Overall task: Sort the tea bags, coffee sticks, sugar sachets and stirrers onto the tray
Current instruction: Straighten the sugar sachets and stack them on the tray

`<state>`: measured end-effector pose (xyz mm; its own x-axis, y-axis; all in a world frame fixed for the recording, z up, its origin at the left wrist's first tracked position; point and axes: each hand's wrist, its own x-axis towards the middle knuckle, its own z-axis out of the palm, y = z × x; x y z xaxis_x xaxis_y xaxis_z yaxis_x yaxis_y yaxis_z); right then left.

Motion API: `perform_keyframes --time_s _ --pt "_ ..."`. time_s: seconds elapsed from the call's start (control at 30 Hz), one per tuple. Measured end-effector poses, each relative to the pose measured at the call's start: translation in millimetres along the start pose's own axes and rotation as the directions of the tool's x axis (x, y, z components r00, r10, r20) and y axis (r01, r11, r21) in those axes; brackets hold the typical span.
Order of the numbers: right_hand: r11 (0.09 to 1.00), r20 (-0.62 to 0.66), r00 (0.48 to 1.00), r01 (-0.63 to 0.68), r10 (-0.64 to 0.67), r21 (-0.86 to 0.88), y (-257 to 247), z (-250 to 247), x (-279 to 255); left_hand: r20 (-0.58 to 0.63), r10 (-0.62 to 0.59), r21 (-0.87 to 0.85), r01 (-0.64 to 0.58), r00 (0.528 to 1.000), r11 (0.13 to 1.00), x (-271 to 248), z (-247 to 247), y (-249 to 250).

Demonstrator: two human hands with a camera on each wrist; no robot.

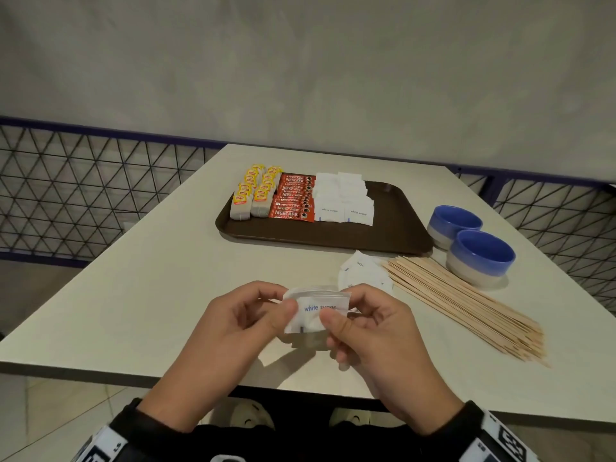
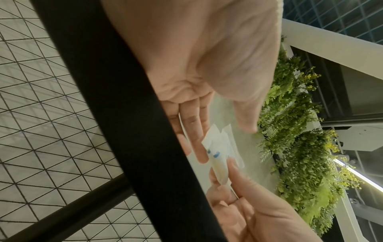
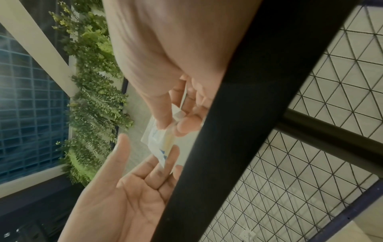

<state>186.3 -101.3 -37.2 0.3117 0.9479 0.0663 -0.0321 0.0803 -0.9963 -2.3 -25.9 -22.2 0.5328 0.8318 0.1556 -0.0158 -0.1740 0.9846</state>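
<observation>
Both the left hand (image 1: 240,323) and right hand (image 1: 373,331) pinched a small stack of sugar sachets (image 1: 315,310); a loosened pinch could have scattered them toward six o'clock, off the surface (image 1: 166,278).

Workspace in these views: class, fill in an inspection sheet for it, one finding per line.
Surface: pale table.
Job's things: brown tray carries tea bags, coffee sticks and sugar sachets in rows; loose sachets and wooden stirrers lie on the table.
Clutter: two blue bowls right of the tray.
Grippers: left hand and right hand together pinch a held stack of sachets.
Cables: nothing seen.
Surroundings: mesh railing, grey wall, green plants.
</observation>
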Motion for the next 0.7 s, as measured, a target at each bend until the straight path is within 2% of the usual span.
perform_keyframes --time_s 0.1,0.3,0.5,0.7 --pt "1.0 -0.001 1.0 0.008 -0.008 -0.011 -1.5 1.1 -1.0 0.067 -0.047 0.04 0.044 0.997 0.998 1.1 4.2 -0.1" --pt "0.999 0.007 0.999 -0.045 0.045 -0.015 -4.6 3.7 0.3 0.073 -0.056 0.074 0.05 0.996 0.996 2.2 4.2 -4.9" --pt "0.996 0.06 0.998 -0.018 0.023 -0.085 -0.3 3.9 -2.3 0.094 -0.045 0.114 0.034 0.995 0.993 1.1 3.7 -3.7" --pt "0.992 0.074 0.997 0.006 0.003 -0.127 1.1 6.8 -2.9 0.082 -0.035 0.078 0.029 0.996 0.997 -0.5 4.9 -0.1"
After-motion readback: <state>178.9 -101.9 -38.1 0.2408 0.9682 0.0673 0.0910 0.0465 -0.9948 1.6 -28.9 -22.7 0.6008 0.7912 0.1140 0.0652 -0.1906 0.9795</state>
